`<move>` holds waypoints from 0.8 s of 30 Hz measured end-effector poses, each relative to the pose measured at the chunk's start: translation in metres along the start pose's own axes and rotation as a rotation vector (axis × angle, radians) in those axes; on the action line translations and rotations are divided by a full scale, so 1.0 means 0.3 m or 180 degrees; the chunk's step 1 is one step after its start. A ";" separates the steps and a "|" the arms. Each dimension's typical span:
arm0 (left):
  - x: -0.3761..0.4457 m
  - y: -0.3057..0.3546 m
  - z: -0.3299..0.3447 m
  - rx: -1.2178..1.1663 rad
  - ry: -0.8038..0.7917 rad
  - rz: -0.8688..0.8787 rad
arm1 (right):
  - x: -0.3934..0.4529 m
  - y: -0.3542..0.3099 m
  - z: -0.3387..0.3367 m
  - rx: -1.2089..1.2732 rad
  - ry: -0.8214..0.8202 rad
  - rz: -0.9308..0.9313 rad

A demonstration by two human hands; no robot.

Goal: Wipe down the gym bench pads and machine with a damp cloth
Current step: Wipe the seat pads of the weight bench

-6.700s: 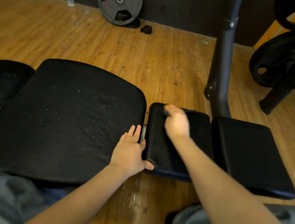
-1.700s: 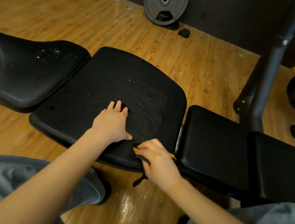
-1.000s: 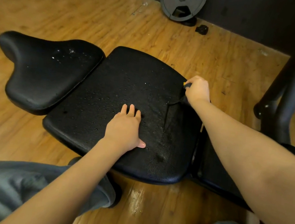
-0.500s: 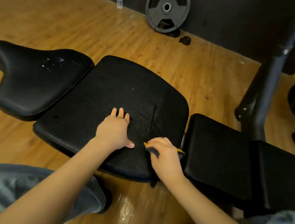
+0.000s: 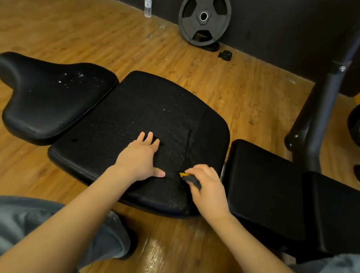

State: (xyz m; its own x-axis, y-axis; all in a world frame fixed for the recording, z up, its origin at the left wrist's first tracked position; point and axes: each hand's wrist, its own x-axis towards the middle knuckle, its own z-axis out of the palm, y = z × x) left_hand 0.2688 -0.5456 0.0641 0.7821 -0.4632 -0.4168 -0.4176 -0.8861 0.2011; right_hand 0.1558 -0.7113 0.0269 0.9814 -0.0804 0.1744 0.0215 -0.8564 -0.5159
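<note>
Head view: right hand [image 5: 210,188], grip closed on cloth [image 5: 188,177] near middle pad [image 5: 155,109] front edge; left hand [image 5: 141,156] flat, open.

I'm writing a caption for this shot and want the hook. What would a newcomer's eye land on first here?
Probably the two bare hands on the large black bench pad at centre: the left hand pressed flat, the right hand gripping a dark cloth with a yellow edge near the pad's right side. Next, the weight plate leaning on the dark wall behind, a water bottle standing to its left.

pebbled black vinyl pad [image 5: 144,117]; glossy wood-plank floor [image 5: 73,35]; matt metal post [image 5: 326,92]
</note>
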 end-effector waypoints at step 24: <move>-0.063 -0.113 -0.014 0.0266 -0.0334 0.0226 | 0.694 0.184 -0.036 -0.0642 0.0179 0.1078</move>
State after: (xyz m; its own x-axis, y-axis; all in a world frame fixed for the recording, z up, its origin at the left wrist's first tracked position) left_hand 0.2702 -0.5069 0.0689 0.6986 -0.5164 -0.4953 -0.5106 -0.8447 0.1605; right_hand 0.3594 -0.7808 0.0437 0.9144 -0.3985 0.0713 -0.3450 -0.8591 -0.3780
